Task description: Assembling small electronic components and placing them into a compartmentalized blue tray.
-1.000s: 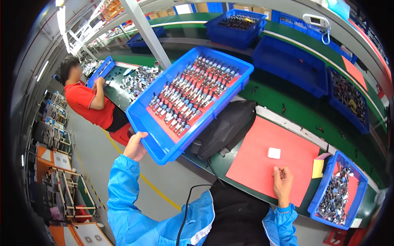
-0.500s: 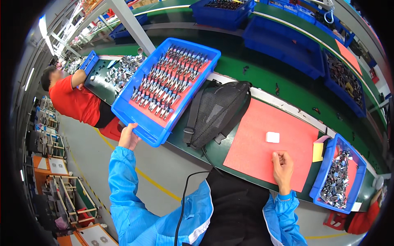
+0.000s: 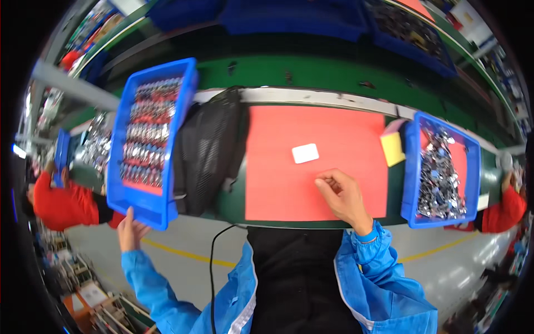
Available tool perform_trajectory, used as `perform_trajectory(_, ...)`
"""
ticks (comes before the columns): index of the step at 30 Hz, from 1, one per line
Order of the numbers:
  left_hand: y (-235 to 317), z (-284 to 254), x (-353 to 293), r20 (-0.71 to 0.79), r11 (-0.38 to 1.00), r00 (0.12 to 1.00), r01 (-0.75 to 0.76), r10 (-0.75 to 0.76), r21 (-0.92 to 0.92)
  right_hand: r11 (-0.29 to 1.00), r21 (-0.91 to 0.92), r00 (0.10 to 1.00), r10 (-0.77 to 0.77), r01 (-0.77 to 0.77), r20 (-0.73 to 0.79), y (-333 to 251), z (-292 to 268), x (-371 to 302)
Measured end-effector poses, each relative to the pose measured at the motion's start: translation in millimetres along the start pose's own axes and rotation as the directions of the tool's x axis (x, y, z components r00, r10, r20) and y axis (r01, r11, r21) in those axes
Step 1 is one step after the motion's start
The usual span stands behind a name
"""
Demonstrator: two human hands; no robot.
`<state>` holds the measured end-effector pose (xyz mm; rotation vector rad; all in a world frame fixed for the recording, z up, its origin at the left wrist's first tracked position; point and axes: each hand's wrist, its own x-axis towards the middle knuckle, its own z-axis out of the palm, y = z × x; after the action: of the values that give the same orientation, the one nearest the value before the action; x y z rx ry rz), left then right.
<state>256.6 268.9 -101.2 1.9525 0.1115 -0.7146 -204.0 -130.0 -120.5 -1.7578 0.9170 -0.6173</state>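
Observation:
My left hand (image 3: 132,230) grips the near rim of a long blue plastic tray (image 3: 143,212) on the left, thumb uppermost and the other fingers partly hidden. In that tray, several rows of small metal clip-like parts (image 3: 146,132) lie on red sheeting. Over a red sheet (image 3: 272,192) on the bench hovers or rests my right hand (image 3: 344,196), fingers curled in and thumb against them, with nothing visible in it. Just beyond its fingertips lies a small white rectangular block (image 3: 305,153), apart from the hand.
A black mesh bag (image 3: 206,150) with straps lies beside the tray. To the right stand a yellow paper pad (image 3: 393,149) and a blue bin (image 3: 410,183) of jumbled metal parts (image 3: 442,178). Beyond the pale bench ledge (image 3: 317,98) runs a green belt (image 3: 322,80). People in red sit at both sides.
My view has swung right and levelled, so the bench things appear farther left. My left hand stays at the tray's near rim; my right hand remains curled near the white block.

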Motion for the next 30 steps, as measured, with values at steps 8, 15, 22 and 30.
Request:
perform_trajectory(8, 91.3, 175.6, -188.3, 0.083, 0.446, 0.51, -0.81, 0.856, 0.38, 0.796, -0.599, 0.96, -0.091, -0.089, -0.264, -31.8, -131.2, 12.1)
perform_trajectory(15, 97.6, 407.4, -213.4, 0.901, 0.562, 0.071, -0.802, 0.428, -0.204, 0.566, -0.819, 0.99, -0.029, -0.097, -0.137, -31.0, -176.3, 25.3)
perform_trajectory(22, 114.7, 568.0, -195.2, 0.841, 0.587, 0.251, -0.804, 0.48, -0.095, 0.457, -0.885, 0.979, -0.124, -0.088, -0.162, -38.3, -205.7, 78.1)
perform_trajectory(30, 88.9, 621.3, -162.9, 0.793, 0.369, 0.191, -0.928, 0.578, -0.045, 0.199, -0.978, 0.98, -0.171, -0.067, -0.102, 5.1, -194.4, 168.9)
